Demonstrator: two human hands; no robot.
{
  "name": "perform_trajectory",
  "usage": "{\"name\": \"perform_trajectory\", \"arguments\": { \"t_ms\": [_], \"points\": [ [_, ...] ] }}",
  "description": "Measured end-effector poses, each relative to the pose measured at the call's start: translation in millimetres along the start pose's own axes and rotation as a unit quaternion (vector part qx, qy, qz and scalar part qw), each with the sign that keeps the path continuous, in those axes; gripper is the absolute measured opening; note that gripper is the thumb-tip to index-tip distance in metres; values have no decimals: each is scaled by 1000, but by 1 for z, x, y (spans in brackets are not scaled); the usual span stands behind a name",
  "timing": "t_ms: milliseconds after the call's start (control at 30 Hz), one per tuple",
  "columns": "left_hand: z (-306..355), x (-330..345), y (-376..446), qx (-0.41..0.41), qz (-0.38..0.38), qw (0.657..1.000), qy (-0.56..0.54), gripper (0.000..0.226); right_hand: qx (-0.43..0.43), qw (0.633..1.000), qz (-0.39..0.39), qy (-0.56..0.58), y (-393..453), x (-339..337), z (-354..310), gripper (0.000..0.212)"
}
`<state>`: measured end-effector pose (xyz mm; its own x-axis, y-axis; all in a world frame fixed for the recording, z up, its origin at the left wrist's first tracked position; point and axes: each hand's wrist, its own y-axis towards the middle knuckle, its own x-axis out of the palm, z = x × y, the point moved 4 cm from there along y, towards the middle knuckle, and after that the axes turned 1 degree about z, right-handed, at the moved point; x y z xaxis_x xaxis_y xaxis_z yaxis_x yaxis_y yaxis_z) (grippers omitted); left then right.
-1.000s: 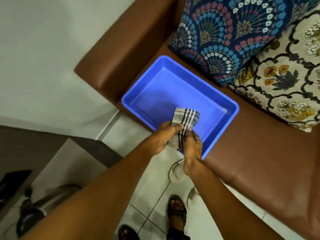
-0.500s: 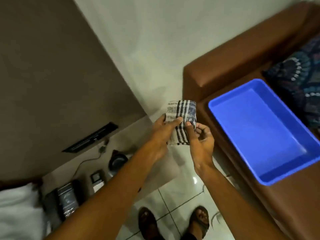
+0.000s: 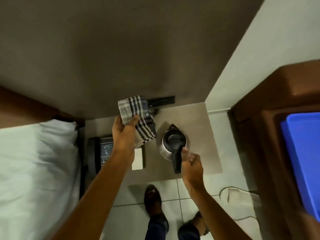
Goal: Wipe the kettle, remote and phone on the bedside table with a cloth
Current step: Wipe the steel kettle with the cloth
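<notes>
A folded checked cloth [image 3: 138,116] is held up by my left hand [image 3: 123,130] above the bedside table [image 3: 199,122]. A steel kettle [image 3: 173,144] with a black lid and handle stands on the table. My right hand [image 3: 191,161] hovers just beside the kettle's handle, fingers apart, holding nothing. A black desk phone [image 3: 101,149] sits at the table's left, partly behind my left forearm. A small white card or pad [image 3: 138,159] lies between phone and kettle. I cannot make out a remote.
A bed with a white pillow [image 3: 38,161] fills the left. A brown sofa [image 3: 270,104] with a blue plastic tray [image 3: 304,153] is at the right. My feet [image 3: 154,200] stand on the tiled floor. A dark wall panel [image 3: 162,100] sits behind the table.
The view swung left from the sofa and tray to the bedside table. My right hand let go of the cloth and moved down to the kettle handle; my left hand keeps the cloth.
</notes>
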<state>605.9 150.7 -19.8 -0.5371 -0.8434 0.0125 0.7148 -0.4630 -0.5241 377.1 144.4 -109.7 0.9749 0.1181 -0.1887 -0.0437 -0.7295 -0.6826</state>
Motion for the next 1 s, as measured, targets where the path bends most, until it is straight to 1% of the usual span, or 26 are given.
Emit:
{"name": "perform_trajectory", "arguments": {
  "t_ms": [100, 167, 267, 367, 400, 467, 533, 600, 667, 733, 800, 833, 867, 900, 933, 967, 1000],
  "points": [
    [-17, -33, 10, -34, 31, 999, -20, 28, 20, 997, -1, -71, -3, 21, 31, 51],
    [-27, -47, 13, -49, 42, 997, -34, 32, 33, 998, -6, -62, -2, 33, 42, 61],
    [-40, -65, 18, -70, 48, 995, -51, 32, 43, 999, -4, 18, 1, 43, 47, 62],
    [-46, -77, 20, -64, 41, 996, -49, 32, 38, 995, 9, 95, 6, 41, 40, 53],
    [-47, -80, 20, -55, 37, 997, -40, 32, 38, 992, 13, 119, 8, 40, 35, 54],
    [-46, -81, 20, -29, 21, 999, 10, 30, 34, 987, 9, 157, 10, 35, 25, 59],
    [-46, -75, 19, 19, -10, 996, 86, 28, 33, 982, 1, 186, 10, 25, 18, 60],
    [-48, -62, 14, 79, -45, 980, 176, 24, 41, 978, -2, 205, 9, 15, 16, 59],
    [-53, -43, 8, 121, -92, 955, 253, 26, 44, 973, -10, 227, 8, 6, 13, 58],
    [-58, -23, -1, 151, -137, 938, 282, 33, 38, 969, -26, 244, 8, 2, 5, 61],
    [-63, -9, -19, 204, -170, 918, 295, 43, 33, 966, -35, 253, 9, 1, -2, 62],
    [-68, -6, -31, 242, -190, 900, 310, 50, 33, 965, -37, 257, 9, 0, -5, 62],
    [-75, -5, -45, 290, -210, 870, 339, 55, 33, 964, -40, 261, 10, 0, -8, 61],
    [-83, -8, -58, 329, -222, 847, 354, 58, 32, 963, -44, 263, 11, -1, -11, 60],
    [-90, -14, -65, 342, -214, 848, 345, 58, 28, 964, -51, 260, 11, -1, -15, 59],
    [-96, -22, -66, 328, -178, 873, 315, 56, 21, 965, -58, 253, 11, 0, -18, 58],
    [-97, -29, -60, 294, -111, 911, 267, 54, 13, 968, -64, 244, 11, 1, -21, 56]
  ]
}}
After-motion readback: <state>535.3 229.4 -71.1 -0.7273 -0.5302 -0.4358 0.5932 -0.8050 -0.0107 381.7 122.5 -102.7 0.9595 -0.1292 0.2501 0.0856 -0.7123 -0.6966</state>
